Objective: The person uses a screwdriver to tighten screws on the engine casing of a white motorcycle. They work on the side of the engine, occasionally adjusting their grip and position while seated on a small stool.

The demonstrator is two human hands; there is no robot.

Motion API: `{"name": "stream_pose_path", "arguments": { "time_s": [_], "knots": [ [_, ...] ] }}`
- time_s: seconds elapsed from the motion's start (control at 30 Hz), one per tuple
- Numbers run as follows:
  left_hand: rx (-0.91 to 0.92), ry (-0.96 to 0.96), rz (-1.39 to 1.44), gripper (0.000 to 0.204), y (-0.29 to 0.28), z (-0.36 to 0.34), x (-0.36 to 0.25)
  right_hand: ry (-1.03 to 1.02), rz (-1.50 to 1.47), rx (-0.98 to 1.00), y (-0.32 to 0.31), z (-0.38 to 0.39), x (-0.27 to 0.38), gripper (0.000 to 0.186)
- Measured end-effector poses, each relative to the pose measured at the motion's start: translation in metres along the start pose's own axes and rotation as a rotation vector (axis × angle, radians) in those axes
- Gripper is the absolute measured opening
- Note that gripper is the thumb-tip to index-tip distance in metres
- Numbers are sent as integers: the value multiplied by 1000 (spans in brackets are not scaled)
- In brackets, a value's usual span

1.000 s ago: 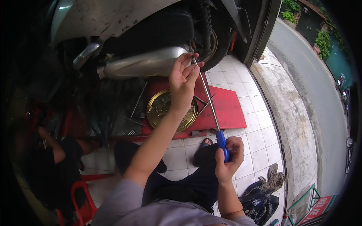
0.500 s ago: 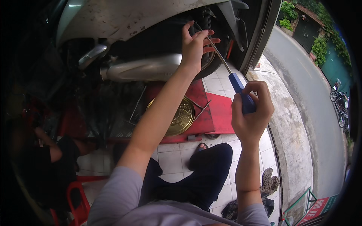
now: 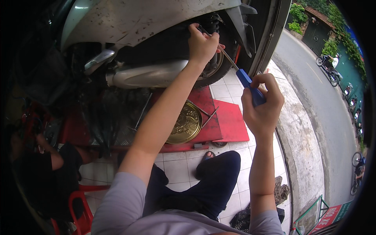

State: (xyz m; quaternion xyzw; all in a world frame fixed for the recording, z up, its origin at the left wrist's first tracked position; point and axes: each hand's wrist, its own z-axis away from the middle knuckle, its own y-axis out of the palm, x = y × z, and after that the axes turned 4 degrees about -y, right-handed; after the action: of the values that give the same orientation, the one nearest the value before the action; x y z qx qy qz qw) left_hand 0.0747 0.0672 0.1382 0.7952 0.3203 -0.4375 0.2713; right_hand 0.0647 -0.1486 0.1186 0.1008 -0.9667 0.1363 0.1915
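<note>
A screwdriver with a blue handle and a long thin metal shaft slants up and left toward the rear of a motorbike. My right hand is closed around its handle. Further up, my left hand has its fingers closed around the shaft near the tip. That tip lies beside the shock absorber spring, under the scuffed silver body panel; what it touches I cannot make out. Below and left of my left hand is the silver exhaust muffler, with the rear wheel partly hidden behind the hand.
The motorbike stands over a red lift platform bearing a round gold tray. At left sits a person in black, near a red chair. A door frame borders the street; a dark cloth lies low right.
My left hand's spread fingers have closed in around the shaft. The screwdriver and right hand have shifted slightly upward in view. A rider on a motorbike has appeared on the street.
</note>
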Motion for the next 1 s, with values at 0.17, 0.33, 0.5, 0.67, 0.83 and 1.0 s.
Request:
{"name": "stream_pose_path", "arguments": {
  "time_s": [0.17,0.33,0.5,0.67,0.83,1.0],
  "knots": [
    [16,-5,-15,63,-5,-3,0,18,31,-5,1,-1,10,13],
    [4,-23,-23,63,-6,-5,-2,38,56,10,4,-4,17,16],
    [31,-47,1,61,-13,-2,-9,-112,186,-20,11,-13,37,18],
    [81,-67,204,57,-20,25,-17,-286,267,-78,20,-18,48,18],
    [440,-330,704,30,-29,80,-23,-196,358,-197,24,-17,43,16],
    [653,-314,1139,27,-14,97,-18,-81,346,-252,32,-17,51,14]
  ]
}}
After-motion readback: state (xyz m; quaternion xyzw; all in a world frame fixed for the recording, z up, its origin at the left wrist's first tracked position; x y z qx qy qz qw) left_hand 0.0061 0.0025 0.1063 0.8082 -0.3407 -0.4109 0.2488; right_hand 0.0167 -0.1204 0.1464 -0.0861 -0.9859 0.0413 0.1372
